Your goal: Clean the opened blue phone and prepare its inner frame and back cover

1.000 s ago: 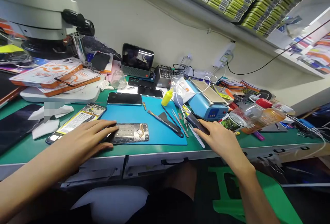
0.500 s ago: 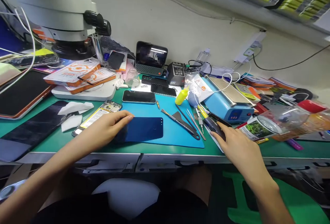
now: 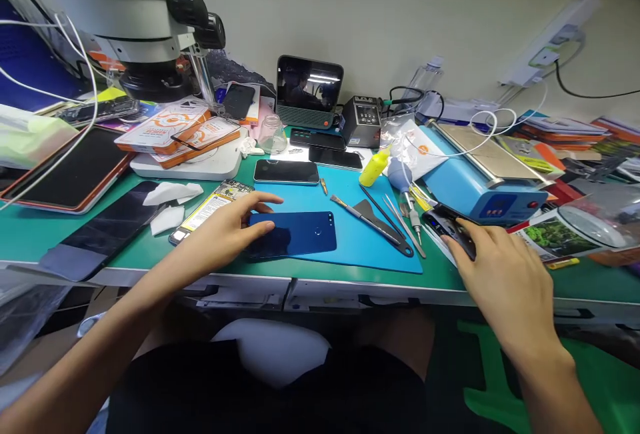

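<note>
Lying blue-back-up now under the left hand (image 3: 227,234) on the worktop mat, the phone (image 3: 297,234) showed its internals a second ago; right hand (image 3: 500,274) still pinches a dark tool (image 3: 450,226).

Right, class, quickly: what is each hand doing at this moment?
Left hand: open, fingers spread flat on the blue phone back on the blue mat.
Right hand: fingers on a small dark device; grip cannot be told.

Bright, even indoor light; soft shadows, sharp centre, wide-angle bending at edges.
</note>
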The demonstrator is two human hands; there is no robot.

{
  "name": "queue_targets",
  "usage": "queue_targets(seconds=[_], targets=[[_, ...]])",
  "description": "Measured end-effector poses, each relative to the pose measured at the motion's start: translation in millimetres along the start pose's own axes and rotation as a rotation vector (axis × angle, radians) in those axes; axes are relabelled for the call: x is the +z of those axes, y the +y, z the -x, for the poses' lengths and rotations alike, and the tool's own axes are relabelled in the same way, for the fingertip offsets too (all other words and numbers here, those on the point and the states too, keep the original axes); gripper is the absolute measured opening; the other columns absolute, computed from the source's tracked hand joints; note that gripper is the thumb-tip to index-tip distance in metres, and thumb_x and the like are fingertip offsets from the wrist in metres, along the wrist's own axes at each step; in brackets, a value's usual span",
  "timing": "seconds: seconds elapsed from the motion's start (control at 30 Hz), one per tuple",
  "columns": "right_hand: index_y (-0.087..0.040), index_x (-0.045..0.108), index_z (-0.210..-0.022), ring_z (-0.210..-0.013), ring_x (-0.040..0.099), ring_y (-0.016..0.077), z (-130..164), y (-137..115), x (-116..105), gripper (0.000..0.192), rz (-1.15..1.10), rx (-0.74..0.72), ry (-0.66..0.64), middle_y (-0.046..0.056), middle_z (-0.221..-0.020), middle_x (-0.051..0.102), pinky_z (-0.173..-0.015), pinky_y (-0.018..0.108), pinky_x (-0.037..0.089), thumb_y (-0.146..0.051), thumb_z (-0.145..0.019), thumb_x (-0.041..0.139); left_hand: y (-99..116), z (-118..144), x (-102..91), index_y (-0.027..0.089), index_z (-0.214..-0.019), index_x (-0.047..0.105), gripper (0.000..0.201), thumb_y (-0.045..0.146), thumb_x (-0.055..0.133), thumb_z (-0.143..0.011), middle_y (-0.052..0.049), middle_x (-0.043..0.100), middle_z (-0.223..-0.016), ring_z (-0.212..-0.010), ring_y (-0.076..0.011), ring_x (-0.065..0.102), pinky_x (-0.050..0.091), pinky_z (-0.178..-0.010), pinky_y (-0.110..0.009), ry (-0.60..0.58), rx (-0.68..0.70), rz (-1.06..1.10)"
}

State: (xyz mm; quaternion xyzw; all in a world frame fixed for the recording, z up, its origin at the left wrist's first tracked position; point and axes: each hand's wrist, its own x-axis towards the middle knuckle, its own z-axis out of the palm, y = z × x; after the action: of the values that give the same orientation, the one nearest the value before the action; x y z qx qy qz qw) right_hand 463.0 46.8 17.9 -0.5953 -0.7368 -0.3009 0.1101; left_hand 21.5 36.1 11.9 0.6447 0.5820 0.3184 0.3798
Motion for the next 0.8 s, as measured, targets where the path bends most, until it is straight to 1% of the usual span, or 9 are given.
queue_targets(seconds=[0.1, 0.17, 0.23, 0.3, 0.37, 0.47, 0.63, 0.73, 0.8], targets=[[-0.005, 0.070, -0.136, -0.097, 0.071, 0.0408, 1, -7, -6, 0.048, -0.083, 0.000, 0.147, 0.024, -0.111, 0.075, -0.080, 0.050, 0.053, -0.043, -0.111, 0.055, 7, 3, -2.0, 0.029, -0.136, 0.071, 0.058, 0.062, 0.076, -0.088, -0.008, 0.071, -0.137, -0.125, -0.0282, 0.064, 0.055, -0.095, -0.038, -0.014, -0.027, 0.133], [-0.011, 0.068, -0.143, -0.109, 0.073, 0.0397, 4, -20, -18, 0.042, -0.200, -0.031, 0.258, 0.022, -0.121, 0.076, -0.091, 0.050, 0.056, -0.033, -0.108, 0.065, 13, 9, -2.9, 0.031, -0.130, 0.074, 0.053, 0.061, 0.080, -0.087, -0.006, 0.072, -0.134, -0.122, -0.0248, 0.065, 0.056, -0.092, -0.032, -0.035, -0.044, 0.228], [-0.020, 0.063, -0.150, -0.119, 0.073, 0.0332, 10, -41, -35, 0.048, -0.355, -0.114, 0.335, 0.016, -0.131, 0.075, -0.105, 0.047, 0.057, -0.020, -0.103, 0.072, 19, 17, -2.6, 0.033, -0.124, 0.077, 0.048, 0.060, 0.085, -0.085, -0.003, 0.074, -0.127, -0.112, -0.0190, 0.067, 0.056, -0.086, -0.025, -0.064, -0.072, 0.311], [-0.024, 0.062, -0.151, -0.118, 0.075, 0.0275, 15, -65, -56, 0.063, -0.485, -0.230, 0.377, 0.010, -0.131, 0.077, -0.109, 0.042, 0.059, -0.016, -0.093, 0.085, 25, 27, -1.1, 0.035, -0.119, 0.079, 0.041, 0.058, 0.087, -0.085, -0.001, 0.074, -0.121, -0.102, -0.0134, 0.067, 0.054, -0.080, -0.018, -0.099, -0.099, 0.385], [-0.022, 0.067, -0.143, -0.115, 0.075, 0.0249, 21, -87, -76, 0.063, -0.585, -0.331, 0.399, 0.008, -0.128, 0.077, -0.109, 0.041, 0.059, -0.013, -0.086, 0.091, 32, 38, 1.1, 0.036, -0.113, 0.080, 0.033, 0.054, 0.088, -0.086, 0.002, 0.074, -0.116, -0.095, -0.0091, 0.066, 0.051, -0.074, -0.012, -0.134, -0.123, 0.455], [-0.020, 0.077, -0.122, -0.109, 0.072, 0.0220, 27, -108, -96, 0.046, -0.700, -0.377, 0.441, 0.005, -0.118, 0.077, -0.107, 0.044, 0.059, -0.004, -0.082, 0.091, 44, 55, 4.0, 0.040, -0.111, 0.079, 0.028, 0.053, 0.087, -0.088, 0.005, 0.074, -0.109, -0.082, -0.0058, 0.063, 0.049, -0.064, -0.010, -0.198, -0.154, 0.552], [-0.021, 0.078, -0.115, -0.096, 0.069, 0.0225, 34, -108, -100, 0.042, -0.670, -0.368, 0.498, 0.002, -0.107, 0.077, -0.097, 0.047, 0.059, 0.001, -0.081, 0.089, 60, 78, 2.2, 0.038, -0.108, 0.080, 0.020, 0.052, 0.082, -0.094, 0.006, 0.073, -0.105, -0.079, -0.0039, 0.060, 0.049, -0.067, -0.008, -0.254, -0.125, 0.597], [-0.019, 0.079, -0.108, -0.092, 0.071, 0.0239, 39, -106, -95, 0.043, -0.681, -0.322, 0.565, 0.002, -0.104, 0.078, -0.093, 0.047, 0.060, 0.008, -0.076, 0.089, 63, 91, -1.3, 0.037, -0.112, 0.082, 0.033, 0.064, 0.076, -0.094, 0.003, 0.074, -0.106, -0.084, -0.0056, 0.062, 0.049, -0.071, -0.009, -0.288, -0.027, 0.583], [-0.021, 0.080, -0.105, -0.094, 0.073, 0.0253, 45, -108, -95, 0.043, -0.720, -0.227, 0.560, 0.001, -0.102, 0.079, -0.093, 0.047, 0.060, 0.011, -0.076, 0.086, 61, 98, -1.9, 0.038, -0.119, 0.081, 0.043, 0.068, 0.079, -0.089, 0.001, 0.076, -0.115, -0.097, -0.0113, 0.068, 0.054, -0.079, -0.013, -0.304, 0.059, 0.569]])
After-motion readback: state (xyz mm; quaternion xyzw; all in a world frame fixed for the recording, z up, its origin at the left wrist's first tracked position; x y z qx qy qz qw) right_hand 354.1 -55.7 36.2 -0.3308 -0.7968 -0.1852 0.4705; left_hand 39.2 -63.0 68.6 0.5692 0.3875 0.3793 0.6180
